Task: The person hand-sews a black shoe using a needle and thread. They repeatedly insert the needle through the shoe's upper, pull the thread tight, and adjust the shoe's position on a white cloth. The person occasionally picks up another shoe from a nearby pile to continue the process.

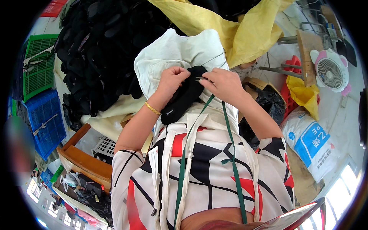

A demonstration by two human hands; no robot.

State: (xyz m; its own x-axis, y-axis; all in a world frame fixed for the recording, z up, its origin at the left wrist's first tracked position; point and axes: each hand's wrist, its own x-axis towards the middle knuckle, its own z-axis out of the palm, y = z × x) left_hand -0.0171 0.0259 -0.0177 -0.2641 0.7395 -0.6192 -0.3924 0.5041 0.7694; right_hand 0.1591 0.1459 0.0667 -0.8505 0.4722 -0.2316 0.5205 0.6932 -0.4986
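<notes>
A black cloth shoe [179,100] with a small pale label at its near end lies slanted over a white cloth [158,51] on my lap. My left hand [171,83] is closed, pinching the shoe's far part between thumb and fingers. Opposite it, my right hand [225,85] is closed in a pinch on a thin, pale, pointed tool [198,79], which touches or nearly touches the shoe's opening. Its exact kind is too small to make out. A dark thread [213,58] runs up and right from near the shoe's far end.
A large heap of black shoes [109,46] fills the far left. Yellow sheeting [245,38] drapes beyond my lap. On the right are a fan [330,69], a black plastic bag [270,101] and a printed white sack [312,143]. Green [40,63] and blue crates [45,122] stand left, near a wooden frame [84,159].
</notes>
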